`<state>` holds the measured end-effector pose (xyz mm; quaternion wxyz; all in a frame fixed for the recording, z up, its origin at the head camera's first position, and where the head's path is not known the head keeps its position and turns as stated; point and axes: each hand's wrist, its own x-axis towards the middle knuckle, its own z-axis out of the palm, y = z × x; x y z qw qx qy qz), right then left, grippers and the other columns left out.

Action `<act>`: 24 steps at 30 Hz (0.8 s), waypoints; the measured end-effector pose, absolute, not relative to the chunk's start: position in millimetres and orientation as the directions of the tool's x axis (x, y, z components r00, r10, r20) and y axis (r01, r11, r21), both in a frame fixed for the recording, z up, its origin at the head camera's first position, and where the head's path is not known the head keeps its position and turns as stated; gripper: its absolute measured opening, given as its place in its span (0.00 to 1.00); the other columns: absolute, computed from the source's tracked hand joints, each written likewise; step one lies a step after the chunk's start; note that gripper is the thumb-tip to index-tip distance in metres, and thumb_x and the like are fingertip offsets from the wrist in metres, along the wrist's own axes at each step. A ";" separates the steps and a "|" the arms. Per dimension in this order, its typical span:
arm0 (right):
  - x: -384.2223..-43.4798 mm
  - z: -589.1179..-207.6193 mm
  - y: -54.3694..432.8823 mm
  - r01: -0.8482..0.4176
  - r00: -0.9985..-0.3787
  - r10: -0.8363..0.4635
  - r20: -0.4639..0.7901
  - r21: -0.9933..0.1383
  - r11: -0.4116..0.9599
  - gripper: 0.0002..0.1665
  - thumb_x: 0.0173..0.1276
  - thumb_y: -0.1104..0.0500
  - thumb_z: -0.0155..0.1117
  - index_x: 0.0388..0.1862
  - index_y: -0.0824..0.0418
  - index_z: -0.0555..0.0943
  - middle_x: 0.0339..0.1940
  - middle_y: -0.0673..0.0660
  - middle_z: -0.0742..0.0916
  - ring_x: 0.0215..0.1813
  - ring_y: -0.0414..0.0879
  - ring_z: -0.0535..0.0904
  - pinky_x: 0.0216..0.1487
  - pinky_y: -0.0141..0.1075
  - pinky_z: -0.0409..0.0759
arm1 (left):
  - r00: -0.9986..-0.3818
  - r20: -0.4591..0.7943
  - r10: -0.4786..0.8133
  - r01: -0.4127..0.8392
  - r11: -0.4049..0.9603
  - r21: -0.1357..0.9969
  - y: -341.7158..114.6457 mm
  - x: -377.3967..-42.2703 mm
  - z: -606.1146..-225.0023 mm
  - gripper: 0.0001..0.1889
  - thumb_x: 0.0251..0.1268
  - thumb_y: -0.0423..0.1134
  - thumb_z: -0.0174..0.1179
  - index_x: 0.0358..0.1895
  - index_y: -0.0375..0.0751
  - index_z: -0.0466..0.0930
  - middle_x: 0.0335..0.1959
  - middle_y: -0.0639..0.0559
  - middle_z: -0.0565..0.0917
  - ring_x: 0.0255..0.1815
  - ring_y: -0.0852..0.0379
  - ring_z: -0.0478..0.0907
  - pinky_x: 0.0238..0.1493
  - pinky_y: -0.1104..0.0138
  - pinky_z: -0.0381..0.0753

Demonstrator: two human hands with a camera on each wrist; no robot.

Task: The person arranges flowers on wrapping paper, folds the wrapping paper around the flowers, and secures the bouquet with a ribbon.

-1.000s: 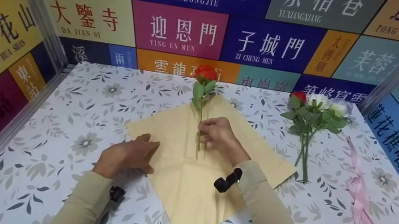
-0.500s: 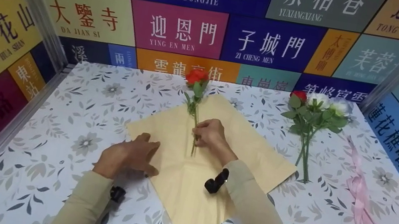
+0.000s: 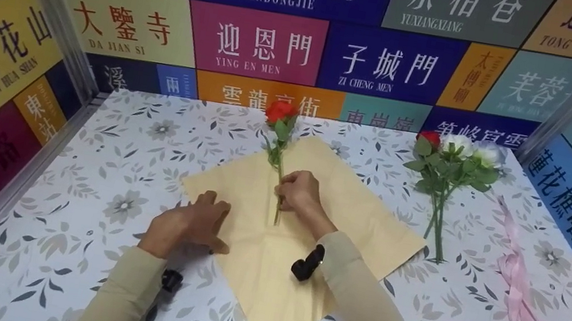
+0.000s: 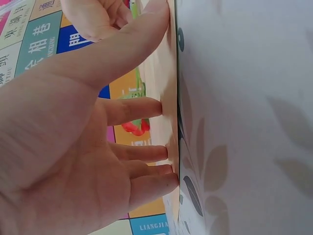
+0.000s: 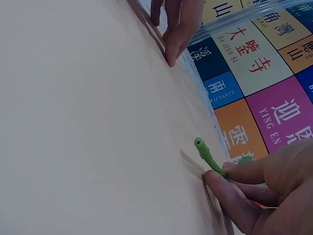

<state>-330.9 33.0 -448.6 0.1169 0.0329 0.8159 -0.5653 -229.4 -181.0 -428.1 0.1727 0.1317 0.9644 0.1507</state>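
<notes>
A red artificial rose [image 3: 281, 113] with green leaves lies over the upper part of a tan sheet of wrapping paper [image 3: 291, 301], its bloom past the paper's upper left edge. My right hand [image 3: 303, 194] pinches its green stem low down between thumb and fingers. In the right wrist view the cut end of the stem [image 5: 207, 155] pokes out beyond the fingertips, close over the paper. My left hand [image 3: 191, 226] rests with spread fingers on the paper's left corner. The left wrist view shows its fingertips [image 4: 159, 105] pressing along the paper's edge.
To the right lie one red and several white roses [image 3: 454, 159] with their stems together. A loose pink ribbon [image 3: 518, 316] curls near the right edge of the floral-patterned tabletop [image 3: 82, 196]. Walls of coloured sign panels [image 3: 253, 42] enclose the back and sides.
My right hand has moved slightly left and down with the rose, shifting its bloom to the left. In the last half second it hardly moves. The left hand stays on the paper.
</notes>
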 end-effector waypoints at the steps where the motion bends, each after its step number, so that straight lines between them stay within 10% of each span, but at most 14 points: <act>1: -330.6 -448.6 33.6 0.187 -0.970 -0.077 -0.229 -0.915 0.359 0.17 0.67 0.68 0.65 0.54 0.69 0.81 0.45 0.64 0.88 0.30 0.44 0.83 0.28 0.35 0.85 | -0.906 -0.298 0.300 0.195 0.922 0.336 -180.7 -229.5 -428.1 0.39 0.53 0.53 0.75 0.65 0.39 0.70 0.65 0.33 0.66 0.60 0.41 0.69 0.57 0.46 0.79; 13: -327.1 -445.2 49.3 0.164 -0.971 -0.088 -0.223 -0.885 0.436 0.20 0.68 0.64 0.66 0.59 0.65 0.82 0.51 0.62 0.89 0.33 0.44 0.85 0.26 0.32 0.83 | -0.908 -0.287 0.307 0.205 0.920 0.334 -177.5 -228.3 -428.0 0.30 0.52 0.50 0.75 0.53 0.40 0.74 0.59 0.35 0.69 0.55 0.43 0.68 0.53 0.49 0.79; 24: -333.8 -433.1 94.4 0.111 -0.990 -0.021 -0.138 -0.868 0.484 0.21 0.69 0.62 0.65 0.60 0.63 0.82 0.58 0.61 0.86 0.31 0.47 0.81 0.26 0.30 0.79 | -0.901 -0.323 0.290 0.174 0.922 0.345 -179.5 -228.7 -428.7 0.46 0.55 0.52 0.74 0.73 0.37 0.63 0.75 0.28 0.58 0.74 0.33 0.61 0.68 0.43 0.71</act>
